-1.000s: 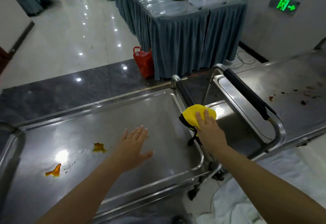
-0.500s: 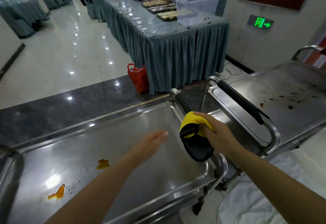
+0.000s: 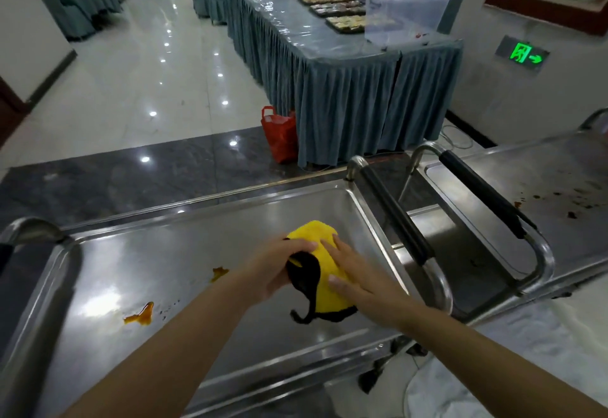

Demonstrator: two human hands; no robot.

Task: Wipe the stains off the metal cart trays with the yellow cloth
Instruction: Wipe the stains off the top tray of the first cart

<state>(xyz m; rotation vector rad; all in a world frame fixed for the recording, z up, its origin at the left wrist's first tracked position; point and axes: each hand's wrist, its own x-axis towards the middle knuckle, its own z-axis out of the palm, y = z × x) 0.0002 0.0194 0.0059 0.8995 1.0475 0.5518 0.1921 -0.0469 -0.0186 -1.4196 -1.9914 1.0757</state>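
Note:
A yellow cloth [image 3: 320, 264] with a black edge and dangling black strap hangs above the right part of the near metal cart tray [image 3: 138, 266]. My left hand [image 3: 274, 269] grips its left side, fingers curled round the black edge. My right hand [image 3: 358, 281] lies on the cloth's right side with the fingers straight and the thumb under its lower part. Two orange stains sit on the tray: one [image 3: 139, 314] at the lower left, one [image 3: 218, 273] just left of my left wrist. A second cart tray [image 3: 539, 187] at the right carries dark brown specks [image 3: 570, 207].
Black-gripped cart handles [image 3: 394, 217] [image 3: 480, 194] stand between the two trays. A red bag [image 3: 279, 134] leans by a skirted buffet table [image 3: 345, 65] with food trays and a clear bin; a person works at its far end. White sheeting [image 3: 510, 368] covers the floor at lower right.
My right hand brought the cloth from the tray's right rim to over the tray. My left hand rose from the tray and took hold of the cloth's left side.

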